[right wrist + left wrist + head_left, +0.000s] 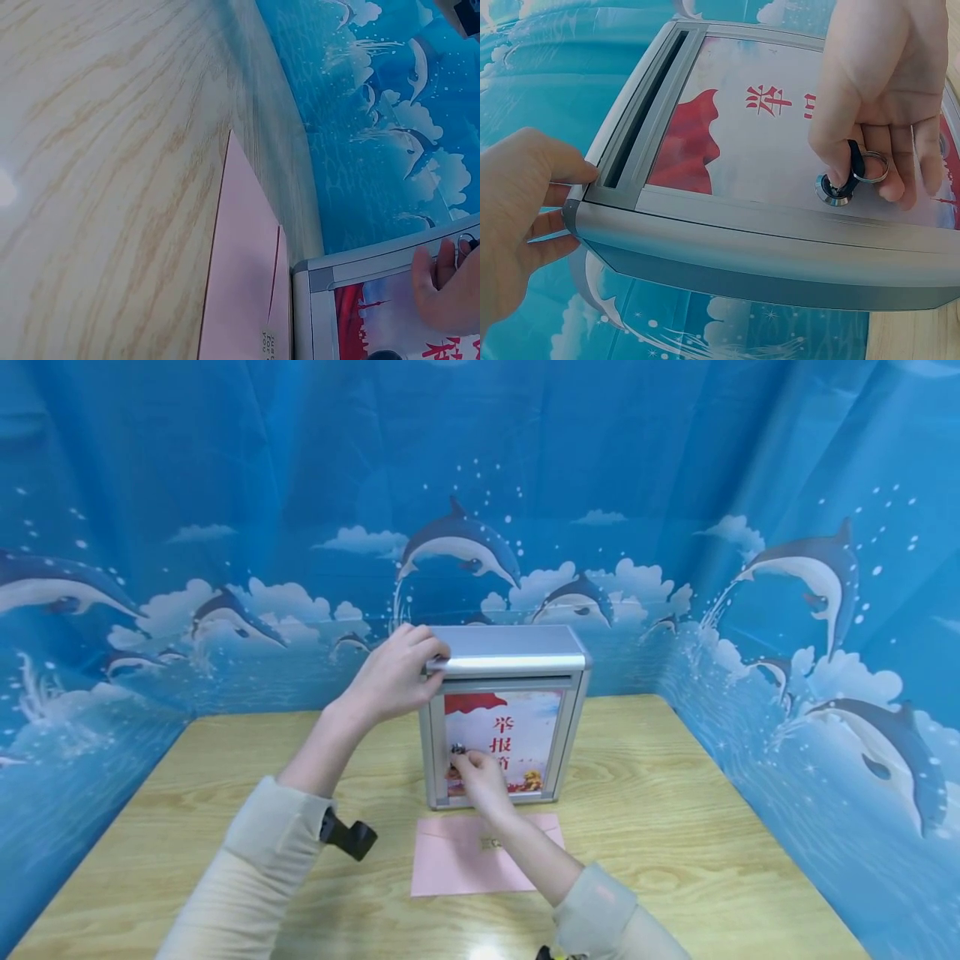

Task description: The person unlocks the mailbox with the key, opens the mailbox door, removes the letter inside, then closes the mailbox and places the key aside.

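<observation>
A silver metal letter box (510, 643) with a slot along the top of its front stands upright on the table. Its front panel (735, 135) is white with red print. My left hand (397, 668) grips the box's upper left corner, thumb and fingers on either side of the edge. Low on the panel's left side sits a round lock (834, 199). My right hand (483, 781) pinches a black-headed key (855, 159) at that lock, with a metal ring hanging from it. The key's blade is mostly hidden. In the right wrist view, the right hand (451, 292) is partly cut off.
A pink envelope (450, 864) with a small gold label lies flat in front of the box, under the right forearm. The wood-grain table (675, 827) is bounded by blue dolphin curtains (300, 543) behind and at both sides.
</observation>
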The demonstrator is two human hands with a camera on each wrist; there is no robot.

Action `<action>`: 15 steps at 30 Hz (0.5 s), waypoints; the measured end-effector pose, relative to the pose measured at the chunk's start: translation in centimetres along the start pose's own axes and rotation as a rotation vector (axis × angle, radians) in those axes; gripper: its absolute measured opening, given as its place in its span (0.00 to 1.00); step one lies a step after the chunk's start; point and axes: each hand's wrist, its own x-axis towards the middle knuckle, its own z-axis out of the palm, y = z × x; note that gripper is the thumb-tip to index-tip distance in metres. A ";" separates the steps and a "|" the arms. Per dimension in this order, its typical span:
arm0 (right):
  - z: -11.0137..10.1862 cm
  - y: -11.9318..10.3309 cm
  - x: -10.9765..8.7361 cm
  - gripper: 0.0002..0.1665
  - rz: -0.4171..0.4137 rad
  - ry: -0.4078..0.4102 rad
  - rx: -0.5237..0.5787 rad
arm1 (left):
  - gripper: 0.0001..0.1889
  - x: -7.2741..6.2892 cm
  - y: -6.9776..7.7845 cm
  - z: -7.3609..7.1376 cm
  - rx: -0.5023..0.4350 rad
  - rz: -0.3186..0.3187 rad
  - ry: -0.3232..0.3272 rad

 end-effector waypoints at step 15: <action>0.0 1.0 0.4 0.15 -0.026 0.032 -0.041 | 0.08 0.0 0.1 0.1 0.025 -0.011 0.026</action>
